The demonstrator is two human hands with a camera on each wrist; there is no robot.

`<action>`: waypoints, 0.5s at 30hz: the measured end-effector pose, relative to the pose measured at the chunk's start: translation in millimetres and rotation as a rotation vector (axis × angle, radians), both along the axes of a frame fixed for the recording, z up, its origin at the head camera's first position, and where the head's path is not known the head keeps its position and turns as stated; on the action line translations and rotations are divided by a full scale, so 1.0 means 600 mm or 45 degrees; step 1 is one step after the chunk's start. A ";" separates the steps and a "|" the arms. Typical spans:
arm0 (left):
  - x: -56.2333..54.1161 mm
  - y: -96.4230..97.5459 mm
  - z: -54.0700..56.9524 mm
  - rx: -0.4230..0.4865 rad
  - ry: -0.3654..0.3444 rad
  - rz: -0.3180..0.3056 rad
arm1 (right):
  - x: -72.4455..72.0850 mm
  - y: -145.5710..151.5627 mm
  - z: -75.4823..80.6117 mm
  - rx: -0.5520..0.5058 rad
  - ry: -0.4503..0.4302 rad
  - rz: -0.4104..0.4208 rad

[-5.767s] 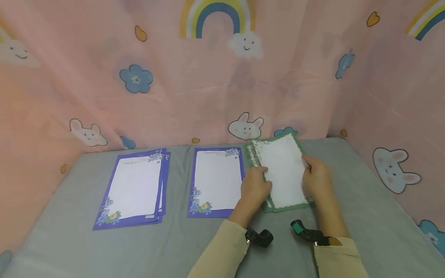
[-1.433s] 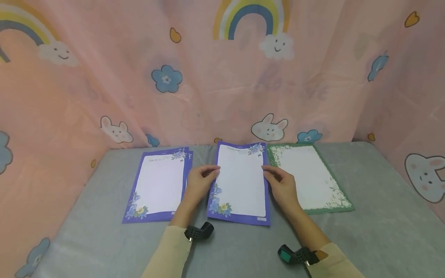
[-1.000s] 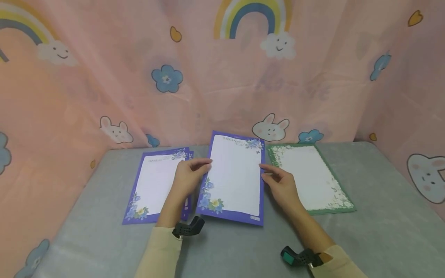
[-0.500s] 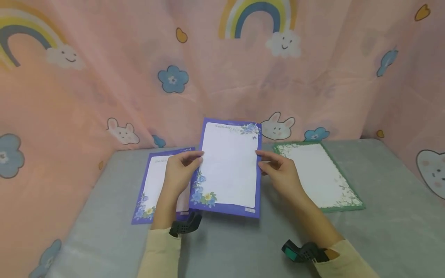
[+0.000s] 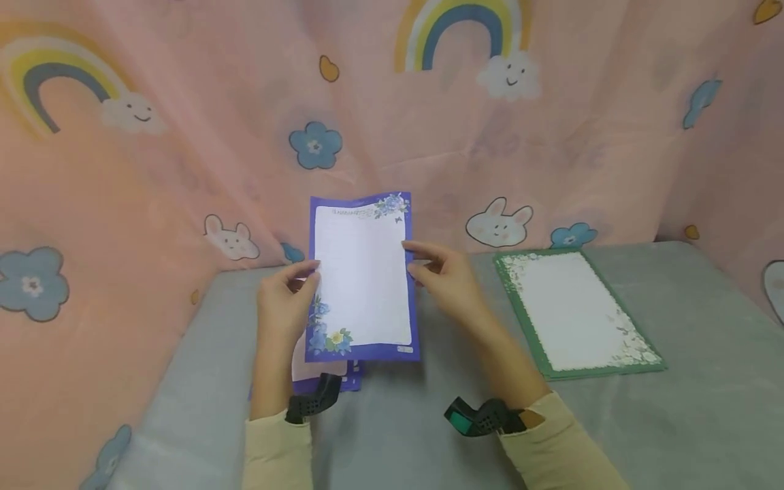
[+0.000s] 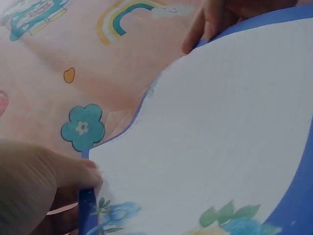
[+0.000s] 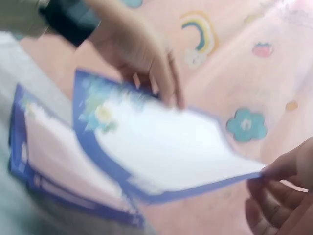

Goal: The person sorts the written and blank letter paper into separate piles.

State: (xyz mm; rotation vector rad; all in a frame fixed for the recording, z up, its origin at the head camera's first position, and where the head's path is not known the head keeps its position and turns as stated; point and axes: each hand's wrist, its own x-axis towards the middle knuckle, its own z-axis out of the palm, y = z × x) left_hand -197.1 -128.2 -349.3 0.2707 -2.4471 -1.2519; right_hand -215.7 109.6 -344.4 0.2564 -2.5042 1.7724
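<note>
Between my two hands, a sheet of purple-bordered stationery paper (image 5: 364, 272) with blue flowers at two corners is held up off the table, bowed a little. My left hand (image 5: 278, 306) pinches its left edge between thumb and fingers. On the opposite edge, my right hand (image 5: 450, 279) pinches it the same way. Beneath and behind it lie purple-bordered sheets (image 7: 68, 161), slightly fanned and mostly hidden by the raised sheet and left arm in the head view. The left wrist view shows the raised sheet's white face curving close up.
Green-bordered sheets (image 5: 572, 313) with white flowers lie stacked on the right of the grey-covered table (image 5: 704, 327). A pink patterned curtain (image 5: 392, 136) rises behind the table's back edge and along both sides. Each wrist wears a black strap device (image 5: 484, 416).
After laying a green-bordered sheet on the right stack, my hands took the middle purple-bordered sheet, lifted it and carried it left over the other purple ones. The head view has turned rightward overall.
</note>
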 end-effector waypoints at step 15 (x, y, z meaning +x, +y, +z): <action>0.000 -0.038 0.003 -0.102 -0.055 0.105 | -0.011 -0.098 -0.047 0.023 0.121 0.031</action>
